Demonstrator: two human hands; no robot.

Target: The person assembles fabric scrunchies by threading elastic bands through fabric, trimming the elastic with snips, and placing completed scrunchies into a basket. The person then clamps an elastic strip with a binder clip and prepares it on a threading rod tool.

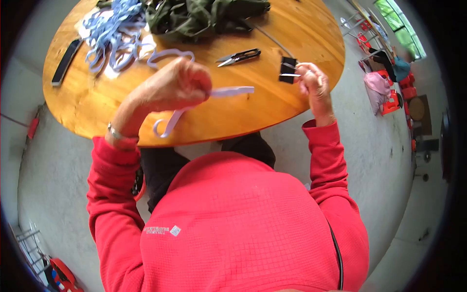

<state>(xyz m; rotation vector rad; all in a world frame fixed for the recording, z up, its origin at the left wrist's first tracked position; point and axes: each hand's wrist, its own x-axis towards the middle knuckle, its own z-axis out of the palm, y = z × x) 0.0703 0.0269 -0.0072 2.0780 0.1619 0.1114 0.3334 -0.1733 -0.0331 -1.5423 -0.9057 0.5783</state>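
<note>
My left hand (187,83) is closed on a pale lavender strap (232,91). One end of the strap sticks out to the right, and another part hangs in a loop below the hand. My right hand (315,86) pinches a black binder clip (288,69) by its silver handles, over the table's right side. Between and beyond my hands lie black-handled thread snips (241,56), their blades pointing left.
A heap of light blue straps (112,34) and a dark green cloth (194,19) cover the far side of the round wooden table (121,85). A long black case-like object (66,62) lies at the left edge. A person (400,68) sits at far right among red stools.
</note>
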